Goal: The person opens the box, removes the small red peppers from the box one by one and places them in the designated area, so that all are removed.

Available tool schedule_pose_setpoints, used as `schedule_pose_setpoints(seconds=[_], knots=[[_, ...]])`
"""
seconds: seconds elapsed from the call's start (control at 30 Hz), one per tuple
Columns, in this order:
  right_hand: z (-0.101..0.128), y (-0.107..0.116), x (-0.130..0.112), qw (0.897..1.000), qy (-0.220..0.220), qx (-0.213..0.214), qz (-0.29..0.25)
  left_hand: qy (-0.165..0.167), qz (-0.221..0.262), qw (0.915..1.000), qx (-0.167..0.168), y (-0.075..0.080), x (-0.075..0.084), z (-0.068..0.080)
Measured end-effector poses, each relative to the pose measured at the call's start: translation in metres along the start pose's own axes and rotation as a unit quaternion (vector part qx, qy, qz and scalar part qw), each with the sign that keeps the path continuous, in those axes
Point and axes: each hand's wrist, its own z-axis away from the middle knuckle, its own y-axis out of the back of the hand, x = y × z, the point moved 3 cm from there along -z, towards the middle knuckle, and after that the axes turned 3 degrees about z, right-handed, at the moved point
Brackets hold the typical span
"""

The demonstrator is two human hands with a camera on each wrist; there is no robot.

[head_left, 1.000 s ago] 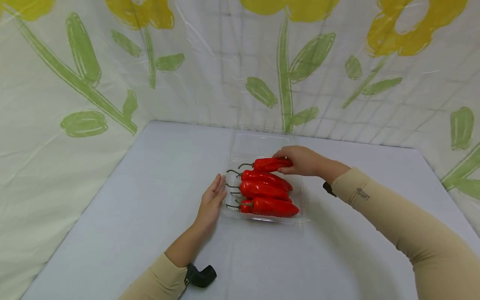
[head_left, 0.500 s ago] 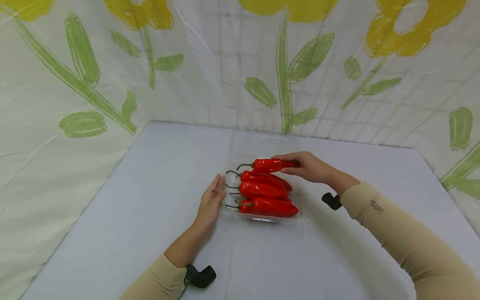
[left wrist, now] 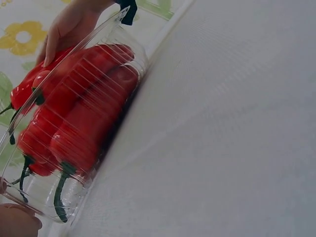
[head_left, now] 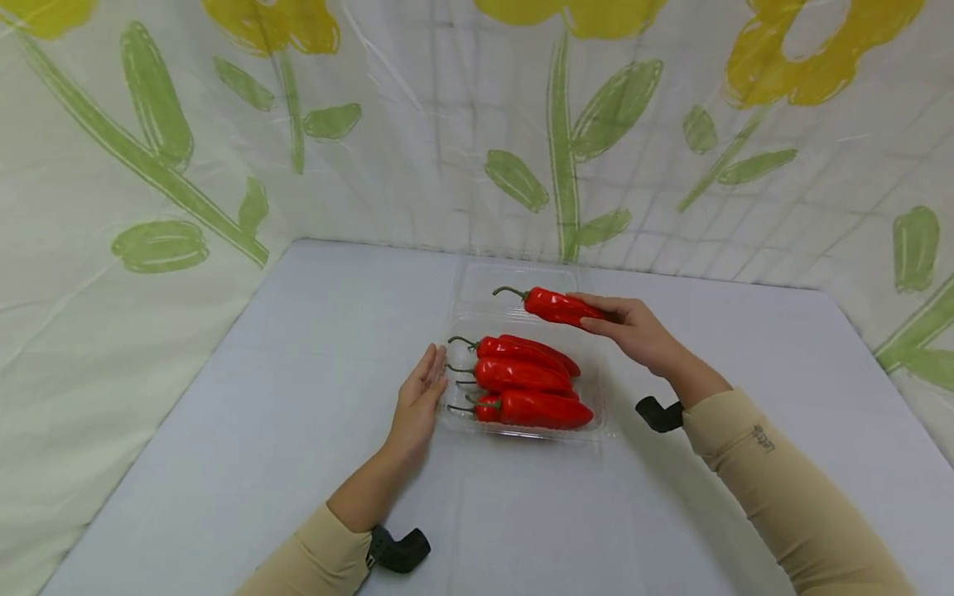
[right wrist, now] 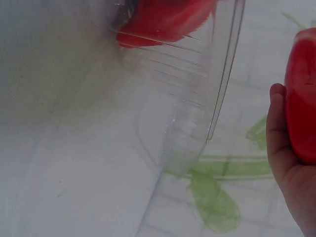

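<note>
A long red pepper with a curved green stem [head_left: 555, 306] is gripped at its tip end by my right hand [head_left: 643, 333], raised over the far side of a clear plastic box [head_left: 595, 356]. Several more red peppers [head_left: 525, 377] lie side by side in the box, stems to the left. Against the box's left side rests my left hand [head_left: 417, 406], its fingers straight. In the left wrist view, peppers [left wrist: 79, 128] show through the ribbed wall, and a bit of my left hand [left wrist: 19, 220] is at the corner. The right wrist view catches the held pepper [right wrist: 303, 94] at its edge.
The box's clear lid [head_left: 514, 277] lies folded back behind it, near the table's far edge. A white cloth covers the table [head_left: 335, 331]. Behind hangs a curtain [head_left: 417, 124] with yellow flowers. Each wrist carries a dark camera mount [head_left: 402, 550].
My right hand first slid toward the pepper's tip end, then lifted that pepper up and away from the others, a little to the right. My left hand has stayed at the box's side.
</note>
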Motion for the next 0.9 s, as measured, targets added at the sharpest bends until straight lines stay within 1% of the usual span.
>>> schedule_pose_setpoints(seconds=[0.13, 0.27, 0.47, 0.53, 0.6, 0.73, 0.8, 0.9], knots=[[0.005, 0.008, 0.005, 0.998, -0.023, 0.044, -0.033, -0.002, 0.012, 0.9998, 0.013, -0.002, 0.000, 0.001], [0.007, 0.015, 0.015, 0.993, -0.049, 0.087, -0.069, -0.001, 0.019, 0.9995, 0.027, -0.003, -0.002, 0.001], [0.007, 0.020, 0.033, 0.982, -0.091, 0.118, -0.120, 0.003, 0.015, 0.9991, 0.038, -0.003, -0.005, 0.002], [0.007, 0.022, 0.038, 0.974, -0.105, 0.126, -0.157, 0.000, 0.017, 0.9991, 0.038, -0.003, -0.005, 0.002], [0.007, 0.023, 0.044, 0.963, -0.113, 0.136, -0.203, -0.001, 0.014, 0.9992, 0.038, -0.003, -0.005, 0.002], [0.004, 0.023, 0.053, 0.935, -0.121, 0.159, -0.293, -0.006, 0.016, 0.9992, 0.036, -0.003, -0.005, 0.002], [0.003, 0.023, 0.058, 0.927, -0.128, 0.172, -0.308, -0.008, 0.020, 0.9992, 0.035, -0.003, -0.005, 0.002], [0.000, 0.022, 0.065, 0.919, -0.147, 0.189, -0.314, -0.012, 0.020, 0.9992, 0.032, -0.003, -0.006, 0.002]])
